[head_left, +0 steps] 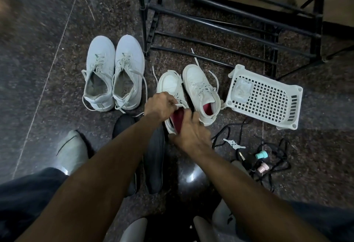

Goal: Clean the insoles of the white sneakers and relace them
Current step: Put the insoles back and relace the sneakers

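Both hands worked at the nearer white sneaker (169, 88) on the floor (57, 31), beside its mate (201, 90). Left hand (160, 106) pinched a white lace (179, 106) at the tongue; right hand (191, 132) had fingers curled round the red insole (177, 121) at the heel opening. Second white pair (115, 73) stood left; basket (268, 98) right.

Both forearms (118, 165) are bare from the hands back to the lower edge of view, with no sleeves, watch or rings showing. Dark trousers (24, 194) cover the legs at 7 and 5 o'clock. Pale grey-green slippers (71, 151) are on the feet.
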